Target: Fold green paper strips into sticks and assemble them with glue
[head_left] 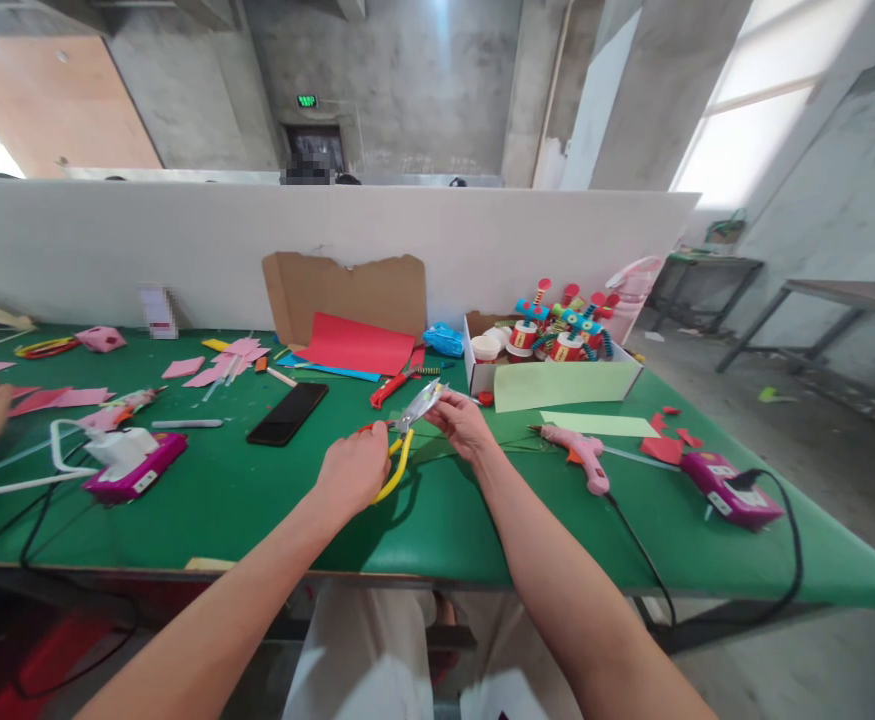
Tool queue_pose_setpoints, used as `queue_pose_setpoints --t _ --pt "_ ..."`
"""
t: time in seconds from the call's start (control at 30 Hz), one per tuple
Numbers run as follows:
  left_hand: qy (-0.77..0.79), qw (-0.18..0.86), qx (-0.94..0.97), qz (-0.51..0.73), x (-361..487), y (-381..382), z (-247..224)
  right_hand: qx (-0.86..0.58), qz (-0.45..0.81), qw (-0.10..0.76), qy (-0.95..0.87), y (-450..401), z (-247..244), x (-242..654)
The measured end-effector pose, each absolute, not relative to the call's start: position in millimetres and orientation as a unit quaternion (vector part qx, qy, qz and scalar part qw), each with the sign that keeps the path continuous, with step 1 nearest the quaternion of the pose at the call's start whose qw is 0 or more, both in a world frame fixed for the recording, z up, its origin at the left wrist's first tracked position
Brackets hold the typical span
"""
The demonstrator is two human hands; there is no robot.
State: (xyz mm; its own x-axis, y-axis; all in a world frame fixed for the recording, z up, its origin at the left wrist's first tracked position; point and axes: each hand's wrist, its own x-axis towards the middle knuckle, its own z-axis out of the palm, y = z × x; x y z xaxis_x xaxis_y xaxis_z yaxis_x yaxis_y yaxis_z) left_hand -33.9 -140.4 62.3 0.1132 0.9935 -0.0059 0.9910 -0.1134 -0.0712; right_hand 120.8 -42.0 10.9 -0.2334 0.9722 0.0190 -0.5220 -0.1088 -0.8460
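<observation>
Left hand (354, 468) grips scissors (404, 463); right hand (465, 425) pinches a small piece (441, 389), cut unclear; beyond, assembled figures (523, 336) fill a box (480, 376).

Yeah, both your arms (257, 570) reached forward, left hand (353, 470) curled closed, right hand (465, 422) pinching just right of that grip.

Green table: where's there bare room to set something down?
Bare table shows before the phone, between the left purple block and left forearm; between the forearms; and between the right forearm and glue gun's cord. Crowded: the left end, with paper and cables, and around the back box.
</observation>
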Motion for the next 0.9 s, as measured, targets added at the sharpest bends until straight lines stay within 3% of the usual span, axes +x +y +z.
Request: queue_pose_setpoints --t 0.53,0.9 --pt "-0.678 -0.014 -0.735 0.016 -36 -141 64 -0.3 0.701 0.529 -0.373 -39 7 122" --pt "-0.779 -0.035 -0.625 0.039 -102 -113 56 -0.258 0.711 0.547 -0.359 -41 11 123"
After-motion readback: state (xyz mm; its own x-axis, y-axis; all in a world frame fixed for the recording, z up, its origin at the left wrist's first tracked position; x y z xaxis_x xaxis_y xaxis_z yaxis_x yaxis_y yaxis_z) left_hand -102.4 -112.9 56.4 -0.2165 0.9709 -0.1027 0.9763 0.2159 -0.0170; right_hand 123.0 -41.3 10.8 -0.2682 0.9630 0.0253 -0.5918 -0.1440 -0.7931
